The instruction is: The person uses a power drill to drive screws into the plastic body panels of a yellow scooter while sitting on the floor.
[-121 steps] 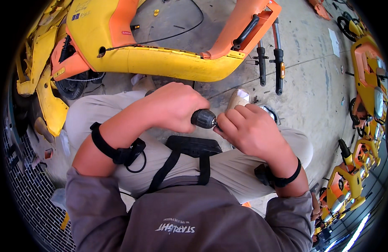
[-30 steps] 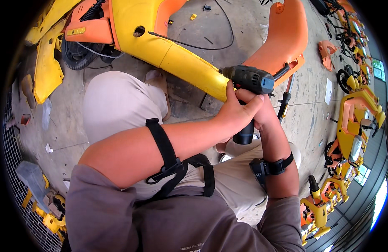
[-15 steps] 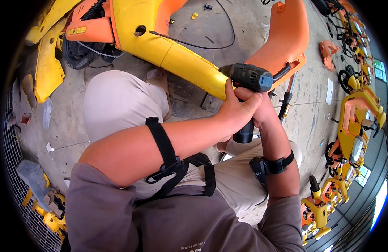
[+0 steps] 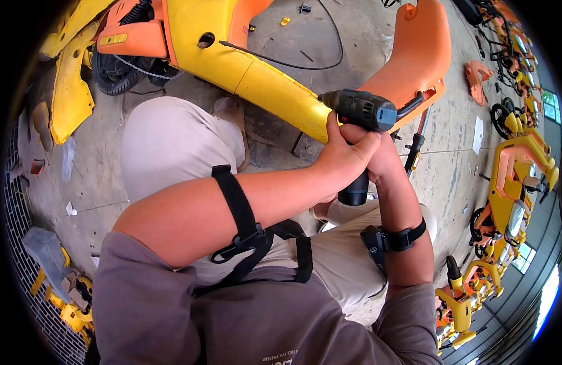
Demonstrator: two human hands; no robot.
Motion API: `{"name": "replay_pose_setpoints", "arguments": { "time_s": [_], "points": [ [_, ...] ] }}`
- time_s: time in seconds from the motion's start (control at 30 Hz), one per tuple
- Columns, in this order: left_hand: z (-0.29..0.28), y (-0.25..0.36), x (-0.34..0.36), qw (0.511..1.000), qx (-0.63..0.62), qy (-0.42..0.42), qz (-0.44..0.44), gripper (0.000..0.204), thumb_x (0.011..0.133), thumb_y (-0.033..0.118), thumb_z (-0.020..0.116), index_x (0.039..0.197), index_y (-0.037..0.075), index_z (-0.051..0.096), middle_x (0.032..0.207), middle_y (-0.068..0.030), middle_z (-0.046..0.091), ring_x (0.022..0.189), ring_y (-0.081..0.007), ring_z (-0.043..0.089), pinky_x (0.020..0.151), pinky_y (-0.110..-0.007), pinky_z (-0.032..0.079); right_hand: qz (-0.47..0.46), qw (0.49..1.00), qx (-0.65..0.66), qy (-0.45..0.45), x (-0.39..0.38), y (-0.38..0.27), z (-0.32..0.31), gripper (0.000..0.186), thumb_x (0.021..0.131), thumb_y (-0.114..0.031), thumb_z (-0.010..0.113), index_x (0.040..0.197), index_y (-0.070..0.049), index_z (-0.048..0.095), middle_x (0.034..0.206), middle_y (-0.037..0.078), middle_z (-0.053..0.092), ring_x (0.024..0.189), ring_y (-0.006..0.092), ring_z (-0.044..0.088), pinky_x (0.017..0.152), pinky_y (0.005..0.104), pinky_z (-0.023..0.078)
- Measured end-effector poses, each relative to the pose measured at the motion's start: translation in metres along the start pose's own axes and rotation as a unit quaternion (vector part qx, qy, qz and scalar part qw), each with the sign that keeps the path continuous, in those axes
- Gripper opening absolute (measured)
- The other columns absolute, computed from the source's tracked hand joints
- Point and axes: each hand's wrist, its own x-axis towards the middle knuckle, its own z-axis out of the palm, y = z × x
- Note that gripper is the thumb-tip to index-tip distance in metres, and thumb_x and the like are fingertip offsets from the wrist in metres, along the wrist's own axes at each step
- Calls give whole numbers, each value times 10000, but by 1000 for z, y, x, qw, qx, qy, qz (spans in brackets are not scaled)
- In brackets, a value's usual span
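Observation:
A dark cordless drill (image 4: 361, 109) with a blue-grey rear lies over the front end of the scooter's long yellow body panel (image 4: 265, 85). Its nose points left at the panel; the tip's exact contact is hard to make out. My right hand (image 4: 383, 159) is closed round the drill's grip. Crossing in front, my left hand (image 4: 344, 152) is also closed about the grip, pressed against the right fingers. Below both hands the drill's base sticks out. Most of the grip is hidden.
Behind the drill stands a curved orange panel (image 4: 414, 58), with a black-and-metal shaft (image 4: 416, 146) beside it. A black cable (image 4: 305, 66) loops over the floor. Loose yellow panels (image 4: 71, 91) lie at left. Several yellow-orange scooters (image 4: 515, 176) line the right side.
The view has shifted very slightly. Both hands keep the same hold on the drill, which stays at the panel's end.

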Motion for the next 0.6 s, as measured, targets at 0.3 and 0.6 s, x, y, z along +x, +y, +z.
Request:
{"name": "replay_pose_setpoints", "arguments": {
  "time_s": [0.3,0.6],
  "points": [
    [2,-3,3,1000,-12,6,-9,1174,854,503,656,1576,4,-125,1444,-307,438,1322,-339,506,1059,-387,445,-16,1000,-8,24,-4,-6,9,604,800,2,682,1377,-42,510,993,20,625,835,113,586,720,291,510],
    [0,2,3,1000,-20,2,-20,1181,838,497,653,1579,10,-126,1427,-304,460,1311,-339,518,1058,-384,445,-28,999,-21,1,0,-4,7,241,789,-29,669,1030,-26,651,881,21,631,764,110,572,647,303,491]
  ]
}}
